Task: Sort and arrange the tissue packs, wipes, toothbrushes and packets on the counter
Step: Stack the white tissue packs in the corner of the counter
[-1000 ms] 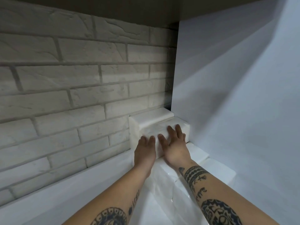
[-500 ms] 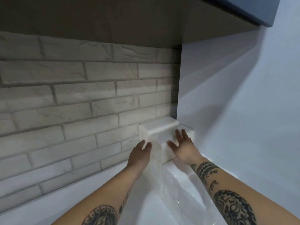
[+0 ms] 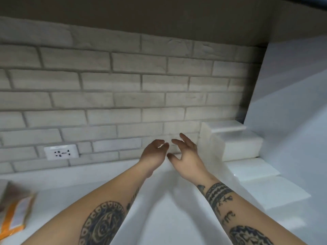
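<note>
White tissue packs [image 3: 237, 144] are stacked in steps in the back right corner, against the brick wall and the white side panel; lower packs [image 3: 261, 181] run toward me along the panel. My left hand [image 3: 152, 152] and my right hand [image 3: 185, 152] hover side by side over the white counter [image 3: 159, 209], left of the stack and apart from it. Both hands hold nothing, with fingers loosely curled and spread. An orange and brown packet [image 3: 14, 211] lies at the far left edge of the counter.
A grey brick wall [image 3: 123, 96] backs the counter, with a white wall socket [image 3: 62, 152] low on the left. A dark cabinet underside [image 3: 159, 15] hangs overhead. A white side panel [image 3: 292, 103] closes the right side.
Both hands have let go of the tissue stack and drawn back to the left. The view has swung left, bringing the socket and the orange packet into sight.
</note>
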Available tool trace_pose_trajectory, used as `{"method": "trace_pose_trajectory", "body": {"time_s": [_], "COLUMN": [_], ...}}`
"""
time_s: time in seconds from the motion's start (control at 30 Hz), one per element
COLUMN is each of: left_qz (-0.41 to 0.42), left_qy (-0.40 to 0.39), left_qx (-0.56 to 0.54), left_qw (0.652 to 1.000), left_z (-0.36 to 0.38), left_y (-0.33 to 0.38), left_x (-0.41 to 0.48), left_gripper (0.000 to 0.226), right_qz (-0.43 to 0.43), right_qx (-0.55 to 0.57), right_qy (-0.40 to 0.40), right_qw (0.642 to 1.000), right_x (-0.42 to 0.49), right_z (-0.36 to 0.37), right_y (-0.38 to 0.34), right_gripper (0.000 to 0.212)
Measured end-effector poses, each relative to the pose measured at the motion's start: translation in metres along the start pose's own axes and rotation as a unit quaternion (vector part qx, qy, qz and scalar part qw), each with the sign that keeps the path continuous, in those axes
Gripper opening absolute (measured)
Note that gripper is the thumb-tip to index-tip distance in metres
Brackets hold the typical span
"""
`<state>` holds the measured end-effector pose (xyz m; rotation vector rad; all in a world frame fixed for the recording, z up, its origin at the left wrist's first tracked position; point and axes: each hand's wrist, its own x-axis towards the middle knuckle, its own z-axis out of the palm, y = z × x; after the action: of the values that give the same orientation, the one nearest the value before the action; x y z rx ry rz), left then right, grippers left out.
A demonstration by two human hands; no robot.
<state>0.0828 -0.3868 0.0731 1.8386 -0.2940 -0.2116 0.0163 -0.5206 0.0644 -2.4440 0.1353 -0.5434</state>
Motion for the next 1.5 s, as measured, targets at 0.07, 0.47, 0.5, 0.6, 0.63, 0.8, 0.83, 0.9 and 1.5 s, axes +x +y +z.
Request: {"method": "trace_pose_trajectory", "body": {"time_s": [0.07, 0.47, 0.5, 0.6, 0.63, 0.8, 0.83, 0.9, 1.5], "left_qz": [-0.018, -0.156, -0.168, -0.214, -0.232, -0.239, -0.227, -0.235, -0.232], "left_qy": [0.014, 0.123, 0.120, 0.081, 0.047, 0.029, 0.072, 0.141, -0.039], "left_qx": [0.008, 0.097, 0.106, 0.147, 0.170, 0.326, 0.340, 0.361, 0.278], "left_qw": [1.000, 0.975, 0.973, 0.962, 0.957, 0.914, 0.910, 0.892, 0.931], "left_z": [-0.033, -0.284, -0.302, -0.361, -0.379, -0.451, -0.462, -0.482, -0.502], "left_y": [-0.020, -0.150, -0.157, -0.179, -0.185, -0.223, -0.227, -0.236, -0.262], "left_x": [-0.013, -0.158, -0.171, -0.218, -0.235, -0.305, -0.318, -0.341, -0.373], "left_gripper": [0.043, 0.018, 0.018, 0.014, 0.013, 0.015, 0.016, 0.030, 0.097], "right_qz": [-0.019, -0.121, -0.136, -0.179, -0.192, -0.231, -0.229, -0.208, -0.108], "right_qx": [0.014, 0.078, 0.082, 0.078, 0.068, 0.016, 0.016, 0.037, 0.042], "right_qy": [-0.035, -0.282, -0.309, -0.405, -0.436, -0.468, -0.458, -0.447, -0.341], "right_qw": [0.999, 0.949, 0.938, 0.893, 0.877, 0.853, 0.859, 0.869, 0.933], "right_x": [-0.009, -0.107, -0.116, -0.151, -0.165, -0.221, -0.230, -0.247, -0.260], "right_z": [0.029, 0.193, 0.202, 0.235, 0.245, 0.300, 0.310, 0.330, 0.361], "right_y": [-0.018, -0.174, -0.189, -0.238, -0.255, -0.311, -0.321, -0.345, -0.387], "right_gripper": [0.059, 0.055, 0.056, 0.068, 0.073, 0.075, 0.073, 0.075, 0.069]}}
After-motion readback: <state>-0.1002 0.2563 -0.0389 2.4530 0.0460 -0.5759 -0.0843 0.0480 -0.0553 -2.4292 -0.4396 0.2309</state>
